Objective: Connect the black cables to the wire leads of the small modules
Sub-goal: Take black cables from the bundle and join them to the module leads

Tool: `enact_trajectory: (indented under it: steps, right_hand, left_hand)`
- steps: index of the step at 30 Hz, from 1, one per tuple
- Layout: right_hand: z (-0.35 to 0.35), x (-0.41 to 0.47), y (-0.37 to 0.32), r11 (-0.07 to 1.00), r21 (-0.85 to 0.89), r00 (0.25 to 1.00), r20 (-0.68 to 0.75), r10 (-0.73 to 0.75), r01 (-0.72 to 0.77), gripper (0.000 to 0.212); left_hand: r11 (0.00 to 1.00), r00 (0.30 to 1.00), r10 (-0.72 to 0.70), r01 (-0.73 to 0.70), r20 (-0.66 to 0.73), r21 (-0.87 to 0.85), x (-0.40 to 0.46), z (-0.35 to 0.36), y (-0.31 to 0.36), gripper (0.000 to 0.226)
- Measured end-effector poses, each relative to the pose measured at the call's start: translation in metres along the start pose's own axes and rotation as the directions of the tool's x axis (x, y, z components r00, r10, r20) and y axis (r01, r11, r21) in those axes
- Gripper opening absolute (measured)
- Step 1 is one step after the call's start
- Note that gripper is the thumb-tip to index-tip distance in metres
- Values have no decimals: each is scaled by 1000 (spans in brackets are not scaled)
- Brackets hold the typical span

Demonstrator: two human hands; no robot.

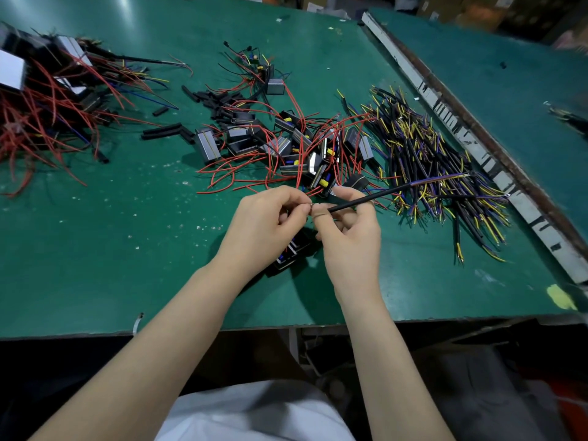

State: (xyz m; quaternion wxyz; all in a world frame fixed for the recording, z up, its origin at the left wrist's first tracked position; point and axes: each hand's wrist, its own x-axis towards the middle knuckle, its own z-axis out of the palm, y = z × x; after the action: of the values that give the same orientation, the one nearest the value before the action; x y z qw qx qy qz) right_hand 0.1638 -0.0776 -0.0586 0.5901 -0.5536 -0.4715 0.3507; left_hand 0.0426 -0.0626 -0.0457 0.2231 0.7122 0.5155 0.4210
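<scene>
Two green-topped worktables (pixel 95 249) side by side, lamp glare above

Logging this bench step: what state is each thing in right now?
Left hand: pinching a wire end.
Right hand: gripping the black cable near its end.
Black cable: lifted, angled up to the right.
Module: on the table under the hands.
Cable pile: loose, at right.
Module heap: loose, tangled red leads.

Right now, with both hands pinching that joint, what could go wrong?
1. The cable sticks out right over the cable pile; its bare far end may snag there and tug the joint apart.
2. The left hand and right hand hide the joint, so a loose twist could go unseen.
3. The module sits under the wrists; red leads nearby could tangle.
</scene>
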Motion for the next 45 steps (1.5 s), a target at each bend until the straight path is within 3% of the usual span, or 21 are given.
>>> enact_trajectory:
  steps: [12, 18, 23, 26, 29, 32, 34, 36, 38, 39, 42, 45]
  right_hand:
    - [1, 1, -3, 998, 49, 999, 22, -35, 34, 31]
    - [-5, -1, -5, 996, -21, 993, 74, -88, 90, 26]
    - [-6, -1, -9, 998, 30, 994, 88, -60, 58, 16]
    - [-17, 4, -15, 997, 44, 977, 204, -67, 59, 19]
    - [-39, 6, -20, 985, -169, 927, 371, 48, 17, 32]
    - [-57, 2, -25, 846, -532, 957, 264, 119, 41, 8]
    - [-59, -3, -27, 838, -545, 980, 183, 79, 34, 26]
    - [-50, -8, -32, 851, -501, 986, 131, -106, 158, 23]
    - [-35, -12, -35, 741, -570, 930, 133, -343, 354, 9]
    - [-27, -14, -35, 679, -613, 902, 144, -407, 404, 13]
    - [-14, -11, -30, 599, -688, 888, 150, -435, 410, 18]
    - [-13, -5, -22, 573, -738, 923, 181, -340, 356, 20]
  left_hand:
    - [999, 1000, -23, 23, -12, -23, 0, 1, -2, 6]
    - [994, 999, -50, 48, -18, -101, -1, 0, -2, 8]
    - [985, 999, -40, 36, -18, -166, -1, 0, 1, 14]
    - [972, 999, -30, 37, 32, -231, -1, -2, 3, 20]
    - [965, 998, -47, 54, 37, -257, -2, -1, 4, 19]
    - [970, 998, -59, 60, 10, -236, -1, -1, 3, 17]
    - [972, 998, -60, 60, 4, -227, -2, 0, 4, 17]
    - [972, 998, -62, 62, 8, -228, -2, 0, 5, 18]
    - [970, 998, -63, 65, 17, -235, -2, 1, 5, 18]
    - [968, 998, -64, 67, 21, -242, -2, 1, 5, 18]
    - [965, 997, -70, 74, 25, -251, -2, 0, 4, 19]
    - [961, 997, -76, 81, 27, -265, -2, 0, 3, 23]
